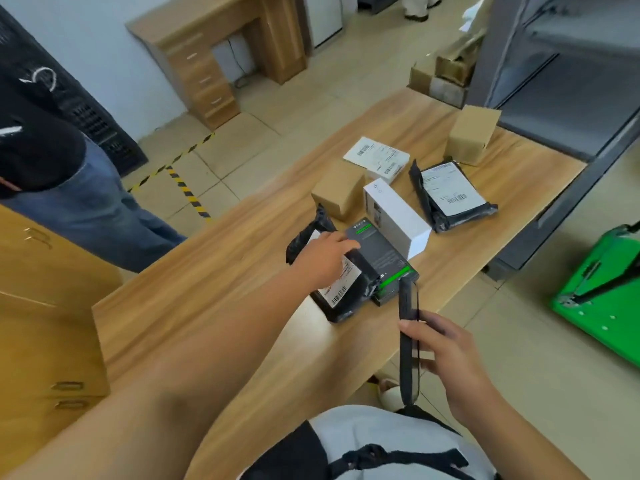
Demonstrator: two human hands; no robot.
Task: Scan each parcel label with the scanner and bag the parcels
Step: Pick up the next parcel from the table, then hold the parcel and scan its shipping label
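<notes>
Scanning under way: a worker's left hand (325, 254) lies outstretched on a black mailer (346, 308) near the front of the bench (207, 289). Its fingers are straight and grip nothing, apparently pinning the soft parcel flat so that its label (341, 285) faces up for reading. The fingertips reach a dark box (384, 254) lying against the mailer. The right hand (450, 351) is wrapped round the scanner (408, 303), a slim dark device seen edge-on, with its far end pointing towards the two parcels. The left arm stretches long across the bench, while the right is bent close to the body. Behind wait a white box (398, 216), a brown box (339, 192) and, well apart to the right, a second mailer (450, 195), label up. A green container (602, 289) stands on the floor at right; whether it is the bag cannot be told. Most of the job appears to lie ahead.
</notes>
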